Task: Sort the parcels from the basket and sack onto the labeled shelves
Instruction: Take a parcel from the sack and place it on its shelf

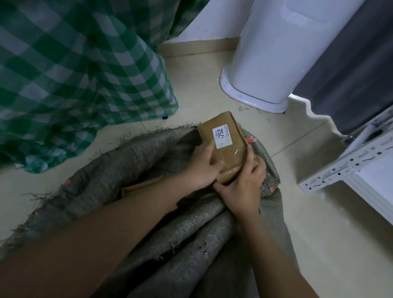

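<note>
A small brown cardboard parcel (224,139) with a white label reading 752 is held over the open grey woven sack (123,166) on the floor. My left hand (203,166) grips the parcel's left near edge, thumb on top. My right hand (244,183) holds its right near corner, fingers curled round the side. Inside the sack, part of another brown parcel (140,186) shows beneath my left forearm. The rest of the sack's contents are hidden.
A green checked cloth (68,68) hangs to the floor at the left. A white cylindrical appliance (268,60) stands behind the sack. At the right a white metal shelf frame (344,167) with a grey curtain (361,67) above it. Beige tiled floor lies around the sack.
</note>
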`<state>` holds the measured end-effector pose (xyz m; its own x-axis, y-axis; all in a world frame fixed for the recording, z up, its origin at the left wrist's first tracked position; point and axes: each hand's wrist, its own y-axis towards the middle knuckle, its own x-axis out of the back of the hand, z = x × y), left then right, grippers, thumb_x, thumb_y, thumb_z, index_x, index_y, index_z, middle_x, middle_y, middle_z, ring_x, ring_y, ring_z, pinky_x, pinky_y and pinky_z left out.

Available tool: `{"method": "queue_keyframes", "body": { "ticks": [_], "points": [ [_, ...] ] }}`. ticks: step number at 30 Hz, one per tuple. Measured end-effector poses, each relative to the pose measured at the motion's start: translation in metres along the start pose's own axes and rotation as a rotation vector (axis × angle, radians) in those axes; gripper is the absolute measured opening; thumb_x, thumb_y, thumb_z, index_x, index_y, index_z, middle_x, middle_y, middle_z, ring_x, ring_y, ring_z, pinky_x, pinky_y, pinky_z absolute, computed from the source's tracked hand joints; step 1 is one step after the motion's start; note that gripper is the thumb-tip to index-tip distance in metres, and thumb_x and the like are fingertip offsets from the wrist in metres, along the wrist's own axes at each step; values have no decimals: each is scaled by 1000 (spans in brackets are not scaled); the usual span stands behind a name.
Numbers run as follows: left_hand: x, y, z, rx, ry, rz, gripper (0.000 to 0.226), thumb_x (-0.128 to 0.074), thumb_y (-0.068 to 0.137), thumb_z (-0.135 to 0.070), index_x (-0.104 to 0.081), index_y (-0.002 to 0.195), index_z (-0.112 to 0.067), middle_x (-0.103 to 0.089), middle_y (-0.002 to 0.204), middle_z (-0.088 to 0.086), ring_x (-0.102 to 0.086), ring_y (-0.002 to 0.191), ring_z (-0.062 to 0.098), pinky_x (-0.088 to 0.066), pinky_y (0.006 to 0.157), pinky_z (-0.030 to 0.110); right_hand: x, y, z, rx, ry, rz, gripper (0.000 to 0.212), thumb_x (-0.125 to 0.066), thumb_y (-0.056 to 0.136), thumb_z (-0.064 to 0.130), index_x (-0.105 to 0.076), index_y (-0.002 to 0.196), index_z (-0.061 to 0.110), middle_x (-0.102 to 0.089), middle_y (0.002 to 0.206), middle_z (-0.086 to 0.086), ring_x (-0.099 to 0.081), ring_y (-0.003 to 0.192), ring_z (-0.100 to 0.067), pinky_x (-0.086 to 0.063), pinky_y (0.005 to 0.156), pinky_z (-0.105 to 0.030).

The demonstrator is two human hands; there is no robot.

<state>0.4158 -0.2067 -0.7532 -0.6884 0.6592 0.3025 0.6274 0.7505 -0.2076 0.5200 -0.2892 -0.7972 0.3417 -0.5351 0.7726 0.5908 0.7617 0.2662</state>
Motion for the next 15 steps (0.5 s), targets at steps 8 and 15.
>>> {"method": "queue_keyframes", "body": {
  "ticks": [8,15],
  "points": [
    [32,13,23,160,-209,-147,105,-64,88,-42,18,151,-25,-10,161,4,-20,145,21,-23,118,44,38,-8,9,42,131,251,123,-87,58,24,-8,153,31,-22,142,6,-20,126,0,-22,103,-23],
    [44,12,31,148,-201,-116,67,-67,87,-38,-34,142,-19,-44,144,2,-46,122,17,-37,96,31,41,-10,-5,-116,285,313,133,-85,51,43,7,148,49,-17,149,8,-22,141,-15,-24,118,-47]
  ]
}}
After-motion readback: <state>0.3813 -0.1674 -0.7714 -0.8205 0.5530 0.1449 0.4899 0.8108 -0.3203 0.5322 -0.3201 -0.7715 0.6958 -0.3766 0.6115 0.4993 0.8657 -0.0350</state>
